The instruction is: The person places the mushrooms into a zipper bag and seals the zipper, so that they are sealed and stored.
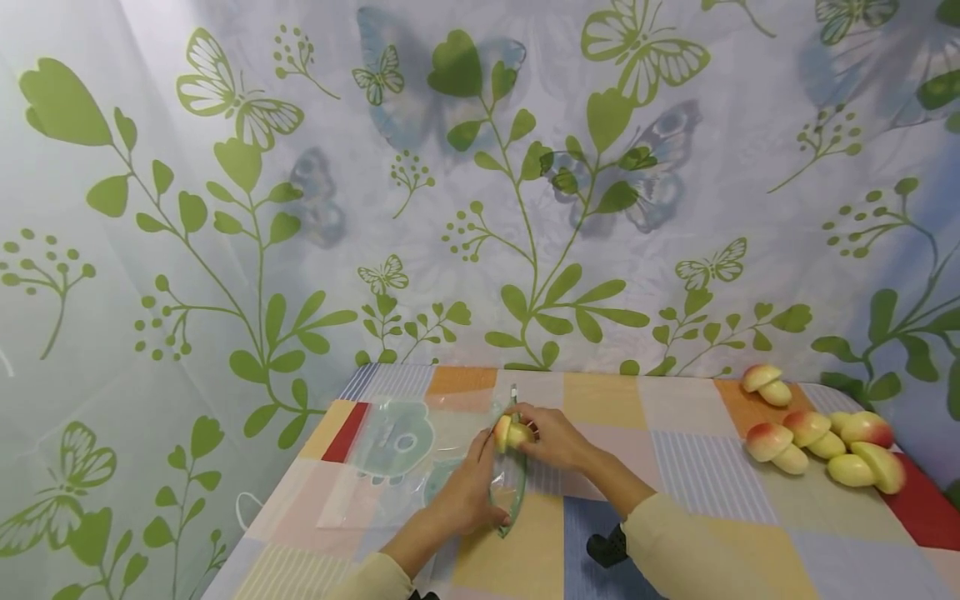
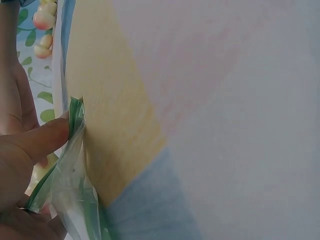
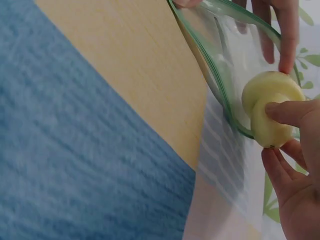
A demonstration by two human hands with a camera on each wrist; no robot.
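Observation:
A toy mushroom (image 1: 514,434), yellowish with a red-tinged cap, is at the mouth of a clear zip bag (image 1: 393,442) with a green rim. My right hand (image 1: 557,437) pinches the mushroom between thumb and fingers. In the right wrist view the mushroom (image 3: 272,110) overlaps the bag's rim (image 3: 220,85). My left hand (image 1: 467,493) holds the bag's mouth spread apart. Its thumb (image 2: 45,140) presses on the green edge in the left wrist view. The bag lies towards the left on the table and bears a pale green cartoon print.
More toy mushrooms (image 1: 808,433) lie grouped at the table's right end, and one (image 1: 766,384) sits behind them. A patchwork cloth (image 1: 697,417) covers the table. Behind it hangs a leaf-and-butterfly curtain (image 1: 480,275). A small black object (image 1: 606,549) is beside the right sleeve.

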